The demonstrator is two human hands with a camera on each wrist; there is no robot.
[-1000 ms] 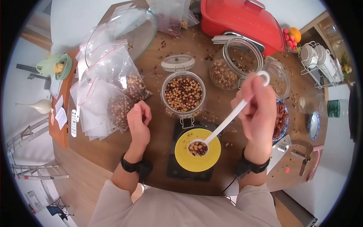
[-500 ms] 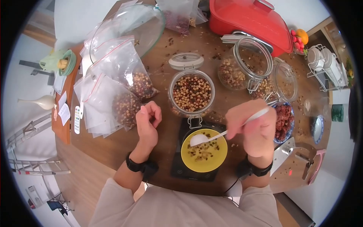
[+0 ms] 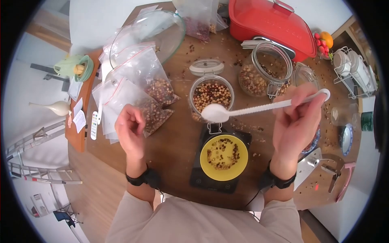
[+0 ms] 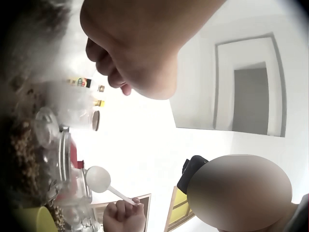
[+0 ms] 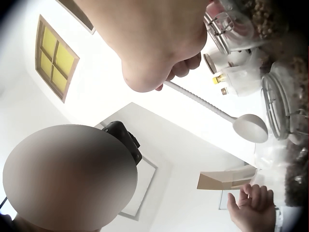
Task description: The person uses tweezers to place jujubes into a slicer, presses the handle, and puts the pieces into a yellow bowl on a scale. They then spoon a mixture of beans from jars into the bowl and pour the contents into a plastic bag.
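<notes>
My right hand [image 3: 298, 121] grips the handle of a white long-handled spoon [image 3: 251, 110]. The spoon is level in the head view, its bowl overlapping the front rim of an open clip-top glass jar [image 3: 191, 97] full of round beige and dark-red beans. Below it, a yellow bowl [image 3: 223, 176] with scattered beans and dark bits sits on a black kitchen scale [image 3: 198, 181]. Loosely curled and holding nothing, my left hand [image 3: 130, 131] hovers beside plastic zip bags [image 3: 158, 117] of beans. In the right wrist view the spoon's bowl [image 5: 250, 128] shows its rounded side.
Behind to the right stand another open glass jar [image 3: 261, 79] and a red lidded cooker [image 3: 271, 28]. A glass lid [image 3: 170, 38] leans over the bags. A metal cleaver [image 3: 308, 168] and a pink-handled tool [image 3: 344, 184] lie at right. Loose beans dot the table.
My right hand tipped the spoon's beans into the yellow bowl, then rose with the spoon toward the jar. My left hand shifted slightly left relative to the table.
</notes>
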